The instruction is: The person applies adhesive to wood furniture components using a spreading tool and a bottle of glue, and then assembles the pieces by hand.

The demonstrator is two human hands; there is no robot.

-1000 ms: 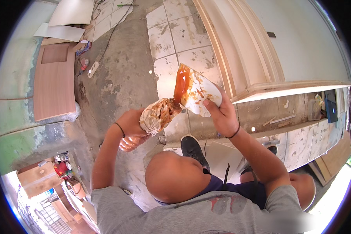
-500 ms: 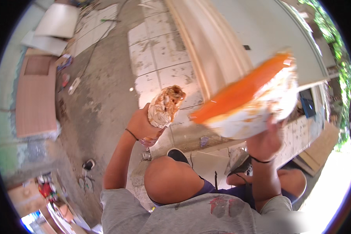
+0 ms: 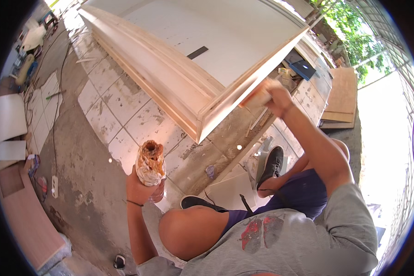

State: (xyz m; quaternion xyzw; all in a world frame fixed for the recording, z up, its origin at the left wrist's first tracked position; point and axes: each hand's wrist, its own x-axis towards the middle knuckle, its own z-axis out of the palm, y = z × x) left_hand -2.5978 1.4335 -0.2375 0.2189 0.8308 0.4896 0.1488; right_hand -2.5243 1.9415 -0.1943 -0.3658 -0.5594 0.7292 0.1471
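Observation:
In my left hand (image 3: 140,188), fingers wrapped round it, is a plastic bottle (image 3: 151,166) with its top crusted in whitish and orange-brown smears and a dark hole facing up. It stays over the tiles, apart from the wooden frame. My right hand (image 3: 279,100) is stretched out and closed on a flat orange-and-white piece (image 3: 254,98), blurred by motion, at the outer side of the large pale wooden frame (image 3: 147,64). Whether the piece touches the wood I cannot tell. The frame has a raised moulded edge around a white panel (image 3: 170,28).
A dark flat strip (image 3: 198,52) lies on the panel. Beyond my right hand are a blue flat object (image 3: 302,70) and leaning brown boards (image 3: 339,96). A cable (image 3: 55,119) runs along the left floor, near a power strip (image 3: 54,186) and a wood-coloured panel (image 3: 30,216).
My right hand has carried the orange-and-white piece away from me to the frame's side. The view has swung to the right, showing more of the frame. My left hand still grips the bottle.

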